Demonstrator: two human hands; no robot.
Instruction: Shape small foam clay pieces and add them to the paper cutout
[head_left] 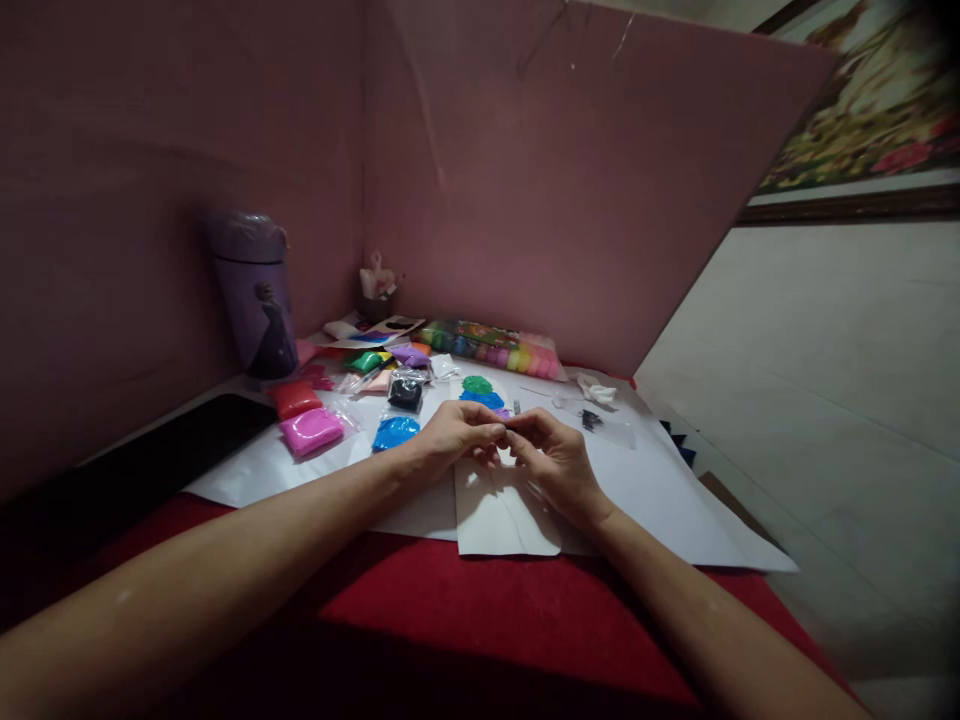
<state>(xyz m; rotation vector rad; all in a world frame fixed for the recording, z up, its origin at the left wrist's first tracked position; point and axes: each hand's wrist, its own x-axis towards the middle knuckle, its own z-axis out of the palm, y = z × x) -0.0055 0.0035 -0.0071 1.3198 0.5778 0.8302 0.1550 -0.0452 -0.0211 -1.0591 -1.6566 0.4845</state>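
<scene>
A blue packet (396, 433) lies left of the hands. The left hand (461, 435), thumb and fingertips pinched together, shares a small dark piece (506, 427) with the right hand (553, 458), likewise pinched, above white paper (506, 515); right of both, black bits (591, 420).

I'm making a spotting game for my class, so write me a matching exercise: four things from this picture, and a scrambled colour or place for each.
Column 1
1. Tumbler
2. Painting
3. Cloth
4. Left hand

Column 2
A. Red, under the white paper
B. Fingertips close to those of the right hand
C. Purple, at the left
D. High up at the right

Pairs: 1-C, 2-D, 3-A, 4-B
</scene>
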